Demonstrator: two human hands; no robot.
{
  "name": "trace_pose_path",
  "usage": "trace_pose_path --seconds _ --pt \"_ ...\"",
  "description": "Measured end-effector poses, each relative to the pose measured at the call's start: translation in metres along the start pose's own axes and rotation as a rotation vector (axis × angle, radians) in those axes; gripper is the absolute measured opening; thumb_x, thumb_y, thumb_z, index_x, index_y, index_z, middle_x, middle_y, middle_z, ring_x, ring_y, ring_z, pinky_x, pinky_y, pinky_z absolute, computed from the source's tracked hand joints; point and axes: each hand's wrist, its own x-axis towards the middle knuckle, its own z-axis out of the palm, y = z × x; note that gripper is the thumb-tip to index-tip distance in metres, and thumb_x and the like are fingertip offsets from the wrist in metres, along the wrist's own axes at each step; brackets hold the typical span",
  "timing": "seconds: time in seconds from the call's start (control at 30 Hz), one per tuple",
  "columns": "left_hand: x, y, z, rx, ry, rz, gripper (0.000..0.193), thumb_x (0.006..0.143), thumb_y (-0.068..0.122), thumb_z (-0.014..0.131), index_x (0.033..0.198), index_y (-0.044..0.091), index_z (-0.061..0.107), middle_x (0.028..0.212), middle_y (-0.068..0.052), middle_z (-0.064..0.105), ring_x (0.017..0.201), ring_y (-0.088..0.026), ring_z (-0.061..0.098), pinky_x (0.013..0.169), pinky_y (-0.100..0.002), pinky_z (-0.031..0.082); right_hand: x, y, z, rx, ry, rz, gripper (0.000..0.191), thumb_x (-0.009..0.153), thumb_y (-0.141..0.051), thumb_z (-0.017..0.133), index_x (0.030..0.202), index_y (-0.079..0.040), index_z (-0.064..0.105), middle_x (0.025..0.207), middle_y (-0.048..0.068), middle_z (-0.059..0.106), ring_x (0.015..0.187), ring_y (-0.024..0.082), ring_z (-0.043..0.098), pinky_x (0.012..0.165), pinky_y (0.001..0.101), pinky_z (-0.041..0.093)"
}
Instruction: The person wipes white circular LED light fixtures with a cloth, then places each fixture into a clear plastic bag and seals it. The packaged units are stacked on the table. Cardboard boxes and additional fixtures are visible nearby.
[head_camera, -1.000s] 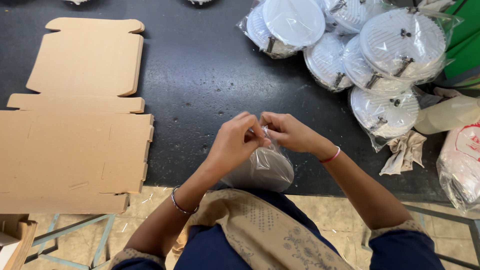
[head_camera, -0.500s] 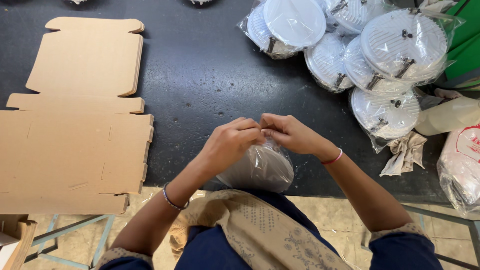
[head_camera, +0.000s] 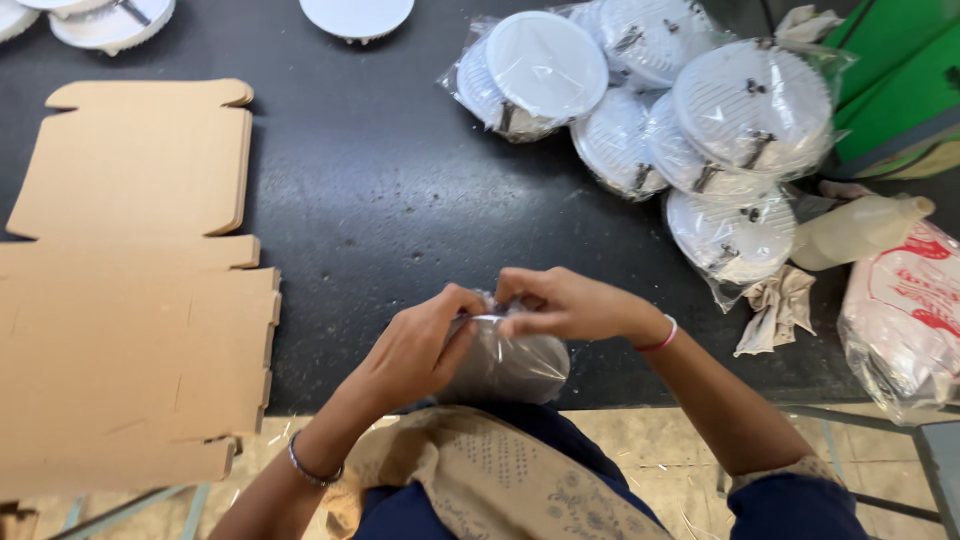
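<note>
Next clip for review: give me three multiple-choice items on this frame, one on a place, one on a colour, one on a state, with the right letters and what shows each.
1. Where do the flat cardboard blanks lie?
A. At the person's left on the tabletop
B. At the far right edge
C. On the person's lap

2. What colour is the band on the right wrist?
A. Green
B. Pink
C. Black

3. How is the clear plastic bag held?
A. Lying untouched
B. Gripped by one hand only
C. Pinched at its top by both hands

Answers: 1 A, the blanks fill the left side of the dark tabletop. 2 B, a pink band rings that wrist. 3 C, the left hand and right hand meet at the bag's gathered top.
</note>
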Motion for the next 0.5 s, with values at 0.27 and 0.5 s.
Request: trace_pose_path --seconds 0.27,0.5 --pt "-0.012 -0.023 -0.022 -0.165 0.447 0.159 0.052 0.097 0.008 0.068 0.143 0.002 0.043 0.139 -0.016 0.049 0.110 -0.022 0.069 0.099 -0.039 0.056 -0.003 -0.028 -0.033 0.043 0.227 -0.101 0.027 0.084 -0.016 0.080 0.103 -0.007 0.063 0.103 0.003 0.074 0.096 0.013 0.072 0.090 0.0301 0.062" --pt "-0.045 -0.058 -0.028 -0.274 0.643 -0.058 0.051 0.096 0.004 0.067 0.141 0.003 0.043 0.139 -0.013 0.054 0.107 -0.018 0.070 0.095 -0.032 0.058 0.026 -0.015 -0.118 -0.683 0.786 -0.305 0.061 0.085 -0.005 0.082 0.141 -0.014 0.058 0.123 0.011 0.060 0.110 0.030 0.066 0.092 0.0415 0.057"
